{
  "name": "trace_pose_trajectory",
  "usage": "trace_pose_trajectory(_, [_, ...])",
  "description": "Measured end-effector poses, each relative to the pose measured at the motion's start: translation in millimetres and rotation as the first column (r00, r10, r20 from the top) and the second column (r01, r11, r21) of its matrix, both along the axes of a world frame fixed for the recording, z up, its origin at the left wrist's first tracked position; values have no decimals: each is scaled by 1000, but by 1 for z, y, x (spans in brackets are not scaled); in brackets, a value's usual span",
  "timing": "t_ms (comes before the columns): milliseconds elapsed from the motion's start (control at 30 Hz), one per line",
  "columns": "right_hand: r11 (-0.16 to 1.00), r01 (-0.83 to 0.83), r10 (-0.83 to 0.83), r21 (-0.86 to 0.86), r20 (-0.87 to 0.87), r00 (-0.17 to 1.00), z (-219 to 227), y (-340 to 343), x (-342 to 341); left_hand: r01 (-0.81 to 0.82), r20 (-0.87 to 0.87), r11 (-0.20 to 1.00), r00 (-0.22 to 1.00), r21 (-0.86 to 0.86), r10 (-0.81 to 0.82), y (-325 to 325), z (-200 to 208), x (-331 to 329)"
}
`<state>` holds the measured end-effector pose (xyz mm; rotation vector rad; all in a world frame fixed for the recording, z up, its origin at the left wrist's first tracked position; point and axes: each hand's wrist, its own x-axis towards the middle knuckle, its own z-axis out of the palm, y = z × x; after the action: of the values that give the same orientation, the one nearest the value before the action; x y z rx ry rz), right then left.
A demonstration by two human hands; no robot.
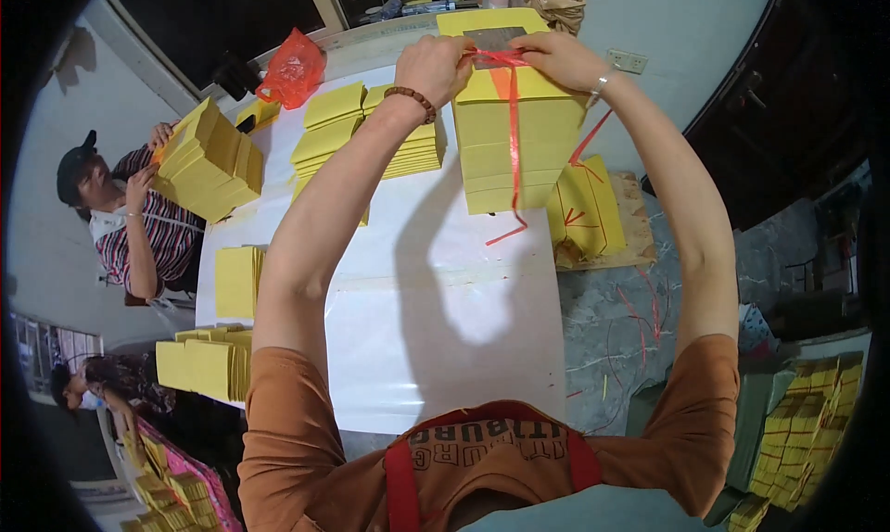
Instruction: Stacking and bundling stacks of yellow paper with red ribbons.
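Observation:
A tall stack of yellow paper packets (491, 161) stands at the far right of the white table, with a dark flat piece (491, 39) lying on its top. Red plastic twine (514, 133) crosses the top, and one loose end hangs down the near side to the table. My left hand (434, 67), a beaded bracelet at its wrist, is closed on the twine at the top left. Opposite it, my right hand (564, 59) pinches the twine at the top right. The fingertips of both hands are partly hidden.
More yellow stacks (334, 115) stand left of mine, near a red plastic bag (295, 69). A co-worker (130, 208) handles another stack at the left; a second person bends farther back. A tied yellow bundle (586, 212) sits on a wooden board (635, 226) at right.

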<state>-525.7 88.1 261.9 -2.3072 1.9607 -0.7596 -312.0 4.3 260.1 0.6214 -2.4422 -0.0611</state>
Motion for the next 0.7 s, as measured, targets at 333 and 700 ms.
trace_pose_trajectory(333, [969, -214, 135, 120, 469, 873, -2, -15, -15, 383, 374, 851, 894, -359, -244, 10, 27, -27])
trace_pose_trajectory(700, [978, -145, 67, 152, 430, 900, -8, -14, -6, 730, -772, 560, 592, 392, -231, -42, 128, -29])
